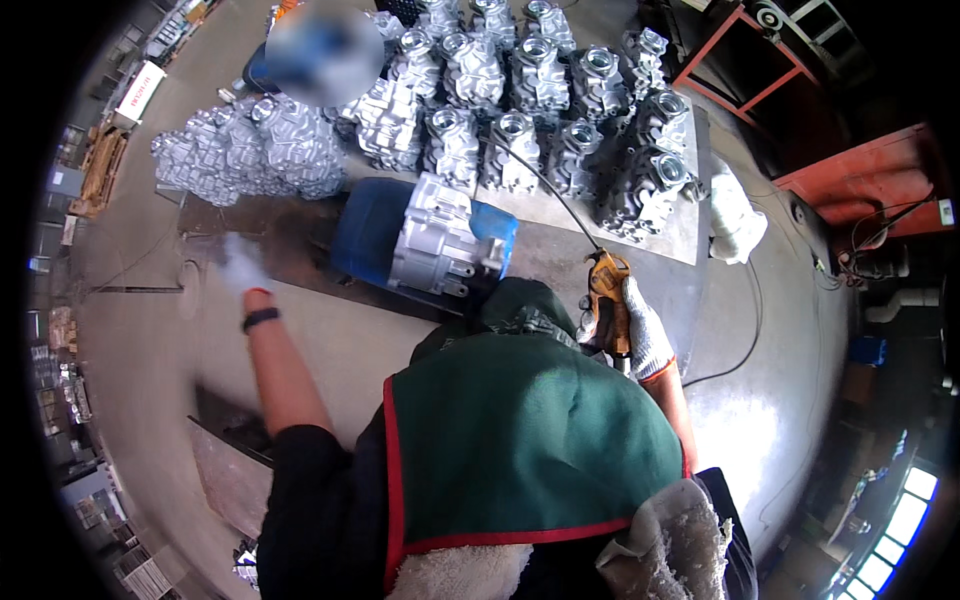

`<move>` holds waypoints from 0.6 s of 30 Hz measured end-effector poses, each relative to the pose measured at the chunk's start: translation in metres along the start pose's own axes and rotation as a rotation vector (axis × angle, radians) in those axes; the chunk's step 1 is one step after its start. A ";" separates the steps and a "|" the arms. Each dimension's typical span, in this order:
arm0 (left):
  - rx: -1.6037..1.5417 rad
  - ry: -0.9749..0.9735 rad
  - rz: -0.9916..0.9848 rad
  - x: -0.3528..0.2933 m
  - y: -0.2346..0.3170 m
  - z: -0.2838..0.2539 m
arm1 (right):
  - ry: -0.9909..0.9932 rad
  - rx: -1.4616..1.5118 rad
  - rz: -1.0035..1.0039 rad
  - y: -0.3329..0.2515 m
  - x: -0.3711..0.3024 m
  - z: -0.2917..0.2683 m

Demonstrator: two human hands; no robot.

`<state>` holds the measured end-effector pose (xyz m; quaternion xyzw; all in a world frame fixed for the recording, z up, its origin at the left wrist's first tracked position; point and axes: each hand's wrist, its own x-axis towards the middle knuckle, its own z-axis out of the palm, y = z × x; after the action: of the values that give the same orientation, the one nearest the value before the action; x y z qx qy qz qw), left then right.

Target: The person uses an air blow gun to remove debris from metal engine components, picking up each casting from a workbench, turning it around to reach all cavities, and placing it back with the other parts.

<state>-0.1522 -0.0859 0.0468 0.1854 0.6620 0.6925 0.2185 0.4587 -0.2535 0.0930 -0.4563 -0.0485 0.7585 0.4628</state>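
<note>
My right hand (648, 335), in a white knit glove, grips a yellow air blow gun (607, 280). The gun's long thin nozzle points up and left over the table toward the rows of castings. Out to the left, my left hand (243, 265) is gloved too and smeared by motion, so its fingers cannot be made out. It is near the table's left front edge. Right before me a silver metal casting (434, 235) lies on a blue pad (365, 232); neither hand touches it.
Several similar castings (472, 72) stand in rows across the table (670, 235), and more are heaped at the left (245, 150). Across the table is a person (325, 55), blurred. A dark hose (757, 315) trails over the floor at right, near a white sack (737, 215) and red metal equipment (860, 185).
</note>
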 end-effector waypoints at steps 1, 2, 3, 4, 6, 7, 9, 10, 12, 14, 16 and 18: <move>0.140 0.126 0.102 -0.019 0.047 0.011 | 0.057 -0.011 -0.030 -0.001 -0.012 -0.005; 0.273 0.280 0.222 -0.036 0.095 0.013 | 0.080 -0.031 -0.056 -0.002 -0.023 -0.004; -0.022 0.300 0.333 0.010 0.100 -0.013 | 0.049 -0.058 -0.078 -0.006 -0.022 0.006; 0.118 0.359 0.430 0.046 0.102 -0.042 | 0.001 -0.007 -0.069 -0.004 -0.020 0.011; 0.141 0.308 0.470 0.051 0.127 -0.030 | -0.043 0.077 -0.054 0.000 -0.016 0.004; 0.046 0.166 0.409 0.023 0.133 0.007 | -0.005 0.117 -0.040 0.001 -0.022 -0.005; -0.031 0.154 0.426 0.015 0.138 0.017 | -0.180 0.101 -0.019 0.002 -0.014 -0.023; 0.016 0.193 0.434 0.004 0.150 0.021 | -0.143 0.144 -0.033 0.001 -0.013 -0.021; 0.058 0.248 0.466 0.012 0.164 0.005 | -0.120 0.149 -0.011 -0.001 -0.014 -0.007; 0.142 0.313 0.559 0.056 0.179 -0.036 | -0.144 0.128 0.013 -0.003 -0.010 -0.006; 0.154 0.372 0.600 0.062 0.189 -0.046 | -0.178 0.082 0.022 -0.005 -0.009 -0.009; -0.192 0.330 0.662 0.054 0.199 -0.051 | -0.244 0.000 0.068 -0.013 -0.017 0.005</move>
<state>-0.2369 -0.1048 0.2404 0.2539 0.5249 0.8049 -0.1101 0.4664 -0.2571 0.1134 -0.3619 -0.0888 0.8236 0.4275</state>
